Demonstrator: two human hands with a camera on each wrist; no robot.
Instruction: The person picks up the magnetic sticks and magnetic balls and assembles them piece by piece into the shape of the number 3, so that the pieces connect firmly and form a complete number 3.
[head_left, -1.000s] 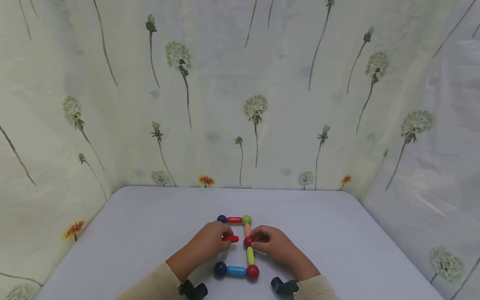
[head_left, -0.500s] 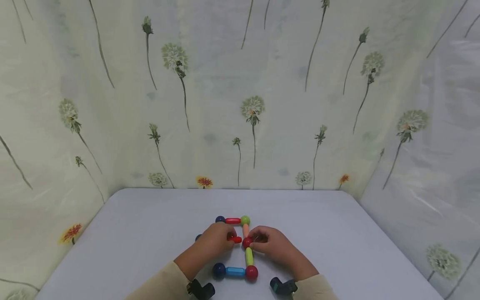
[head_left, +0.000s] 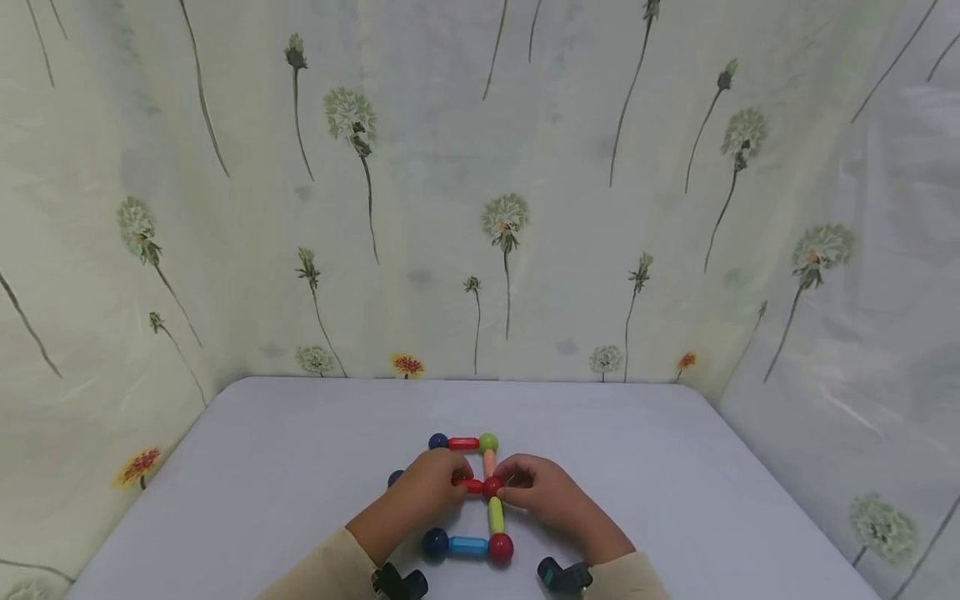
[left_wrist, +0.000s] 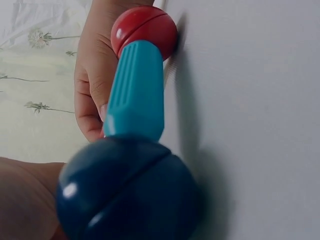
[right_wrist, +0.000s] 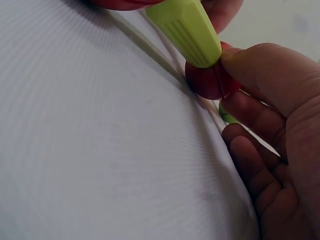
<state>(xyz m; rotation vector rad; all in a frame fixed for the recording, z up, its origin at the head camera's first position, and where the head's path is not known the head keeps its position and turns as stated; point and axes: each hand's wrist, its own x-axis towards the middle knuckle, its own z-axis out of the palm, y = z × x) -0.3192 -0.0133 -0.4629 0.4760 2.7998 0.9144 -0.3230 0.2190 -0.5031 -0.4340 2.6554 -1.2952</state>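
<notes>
The short red rod [head_left: 471,484] lies left-to-right on the tabletop [head_left: 675,467], pinched by the left hand [head_left: 423,486], its right end at the red ball [head_left: 492,487] (mid-column), which the right hand [head_left: 542,492] pinches.

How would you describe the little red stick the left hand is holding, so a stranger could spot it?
On the white table lies a figure of coloured sticks and balls. At its middle, the left hand pinches a short red stick meeting the middle red ball. Unlike the top red stick, fingers cover one end.
</notes>
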